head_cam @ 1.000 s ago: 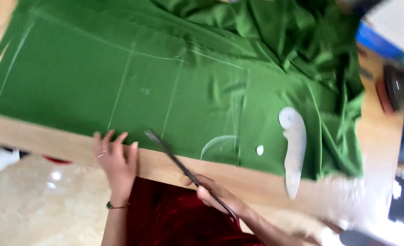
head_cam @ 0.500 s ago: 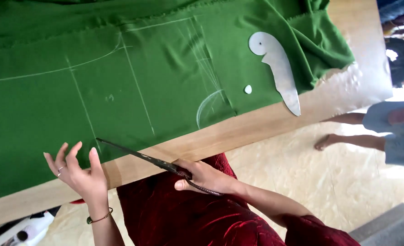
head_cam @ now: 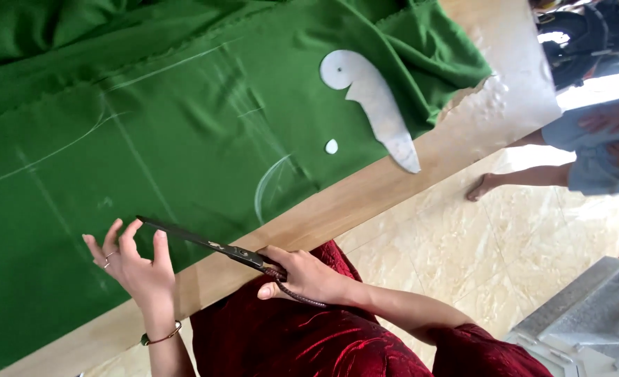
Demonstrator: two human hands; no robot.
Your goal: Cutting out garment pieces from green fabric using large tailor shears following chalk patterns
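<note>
The right hand [head_cam: 302, 274] grips the scissors [head_cam: 205, 244], blades lying at the green cloth's [head_cam: 184, 139] near edge. The left hand [head_cam: 135, 262] rests open, fingers spread, on the cloth beside the blades.

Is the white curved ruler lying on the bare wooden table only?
No, the curved ruler lies mostly on the green fabric, with only its narrow tip over the wooden table.

Wooden surface [head_cam: 365, 195] runs diag. across view, bare strip along near edge. Green fabric [head_cam: 184, 139] w/ white chalk lines covers most of it, bunched at far side. On fabric: white curved pattern ruler [head_cam: 372, 105], tip overhanging onto bare wood, and small white chalk piece [head_cam: 331, 146] just beside.
</note>
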